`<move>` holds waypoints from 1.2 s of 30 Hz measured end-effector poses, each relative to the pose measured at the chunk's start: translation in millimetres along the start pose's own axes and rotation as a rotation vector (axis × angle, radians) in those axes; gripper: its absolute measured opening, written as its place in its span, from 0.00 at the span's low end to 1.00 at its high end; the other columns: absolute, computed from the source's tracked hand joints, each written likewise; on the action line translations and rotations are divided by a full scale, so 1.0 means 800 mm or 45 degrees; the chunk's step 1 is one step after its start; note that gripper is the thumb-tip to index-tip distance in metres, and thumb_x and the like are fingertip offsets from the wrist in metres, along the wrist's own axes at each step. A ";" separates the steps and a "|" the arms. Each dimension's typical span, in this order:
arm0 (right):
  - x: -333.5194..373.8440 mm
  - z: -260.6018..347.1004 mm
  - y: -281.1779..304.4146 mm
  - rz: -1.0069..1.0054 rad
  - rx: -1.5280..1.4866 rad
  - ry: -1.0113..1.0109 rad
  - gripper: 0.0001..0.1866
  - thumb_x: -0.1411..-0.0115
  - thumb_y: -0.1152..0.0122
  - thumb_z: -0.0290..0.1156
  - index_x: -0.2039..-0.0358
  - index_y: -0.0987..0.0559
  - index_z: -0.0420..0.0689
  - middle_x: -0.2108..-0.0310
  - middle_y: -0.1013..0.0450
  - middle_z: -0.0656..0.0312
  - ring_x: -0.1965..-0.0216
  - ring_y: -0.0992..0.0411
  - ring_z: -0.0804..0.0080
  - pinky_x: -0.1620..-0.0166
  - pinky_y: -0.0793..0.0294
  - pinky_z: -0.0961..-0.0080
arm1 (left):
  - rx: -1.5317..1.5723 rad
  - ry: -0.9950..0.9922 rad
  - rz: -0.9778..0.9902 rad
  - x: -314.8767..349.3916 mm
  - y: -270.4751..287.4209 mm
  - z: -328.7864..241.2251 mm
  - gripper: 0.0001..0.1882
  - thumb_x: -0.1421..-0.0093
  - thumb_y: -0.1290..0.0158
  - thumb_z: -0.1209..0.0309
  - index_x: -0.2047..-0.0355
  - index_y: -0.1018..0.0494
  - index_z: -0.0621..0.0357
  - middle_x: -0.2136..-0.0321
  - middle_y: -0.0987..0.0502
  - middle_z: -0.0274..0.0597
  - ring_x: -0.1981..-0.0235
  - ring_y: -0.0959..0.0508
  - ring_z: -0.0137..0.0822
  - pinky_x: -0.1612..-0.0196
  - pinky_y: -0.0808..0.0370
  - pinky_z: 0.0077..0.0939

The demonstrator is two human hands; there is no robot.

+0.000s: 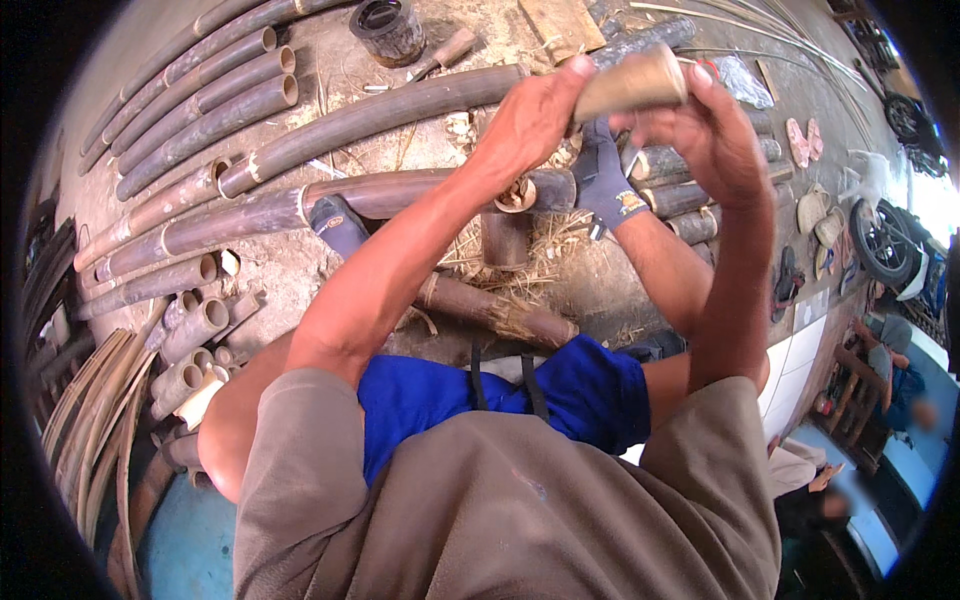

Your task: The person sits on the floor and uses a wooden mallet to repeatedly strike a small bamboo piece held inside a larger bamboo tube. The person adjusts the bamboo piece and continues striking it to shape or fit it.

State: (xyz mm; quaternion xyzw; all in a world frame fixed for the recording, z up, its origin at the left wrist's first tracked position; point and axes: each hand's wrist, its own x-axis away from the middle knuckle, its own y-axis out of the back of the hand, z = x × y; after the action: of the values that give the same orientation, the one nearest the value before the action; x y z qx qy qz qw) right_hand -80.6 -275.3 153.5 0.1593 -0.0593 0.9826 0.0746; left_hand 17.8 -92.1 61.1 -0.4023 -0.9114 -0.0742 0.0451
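Note:
My left hand (535, 110) is closed around the near-left end of a short, pale bamboo tube (635, 82), raised in front of me and blurred by motion. Beside the tube's right end is my right hand (705, 140), thumb up and the other fingers smeared; whether it grips anything is unclear. A small red thing (709, 70) shows by its thumb, too little to name. Below the hands, a long dark bamboo pole (390, 192) lies crosswise between my feet. An upright bamboo stub (505, 240) stands under its right end, with a cut bamboo opening (516, 196) just above.
Several bamboo poles (210, 100) lie at the left, more lengths (665, 160) at the right. Short tubes (195, 330) and split strips (90, 420) are heaped near left. A dark pot (388, 32) and a wooden-handled tool (445, 52) are at the back. Shavings (545, 240) litter the floor.

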 end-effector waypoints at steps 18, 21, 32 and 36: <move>-0.211 -0.190 -0.126 0.122 0.339 -0.258 0.22 0.41 0.28 0.49 0.59 0.16 0.41 0.72 0.24 0.64 0.71 0.28 0.75 0.66 0.26 0.72 | 1.071 0.408 -0.588 0.028 -0.054 0.153 0.41 0.28 0.73 0.29 0.61 0.31 0.55 0.77 0.30 0.34 0.78 0.29 0.32 0.72 0.27 0.29; -0.192 -0.186 -0.102 -0.152 0.304 -0.220 0.23 0.41 0.28 0.50 0.59 0.16 0.41 0.72 0.24 0.64 0.71 0.27 0.75 0.65 0.26 0.72 | 0.911 0.394 -0.348 0.019 -0.046 0.150 0.41 0.28 0.72 0.28 0.61 0.30 0.56 0.77 0.30 0.34 0.80 0.30 0.31 0.73 0.28 0.30; -0.071 -0.211 -0.065 -1.276 -0.281 0.118 0.12 0.33 0.38 0.34 0.71 0.23 0.40 0.76 0.27 0.64 0.74 0.29 0.74 0.70 0.30 0.73 | 0.150 0.392 0.527 0.003 -0.056 0.141 0.49 0.32 0.70 0.23 0.77 0.27 0.59 0.85 0.32 0.35 0.82 0.31 0.31 0.76 0.35 0.32; -0.024 -0.248 -0.074 -1.474 -0.393 0.214 0.16 0.31 0.40 0.38 0.73 0.28 0.42 0.76 0.29 0.63 0.77 0.29 0.71 0.73 0.26 0.65 | 0.088 0.297 0.826 0.014 -0.063 0.150 0.50 0.34 0.66 0.22 0.74 0.24 0.62 0.82 0.29 0.36 0.80 0.28 0.31 0.73 0.29 0.31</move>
State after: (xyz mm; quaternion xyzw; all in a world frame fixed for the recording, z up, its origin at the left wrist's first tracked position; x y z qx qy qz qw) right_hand -112.8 -192.0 -33.9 0.0749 -0.0987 0.7715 0.6240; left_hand -29.7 -96.9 -60.9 -0.6582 -0.7267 -0.0707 0.1838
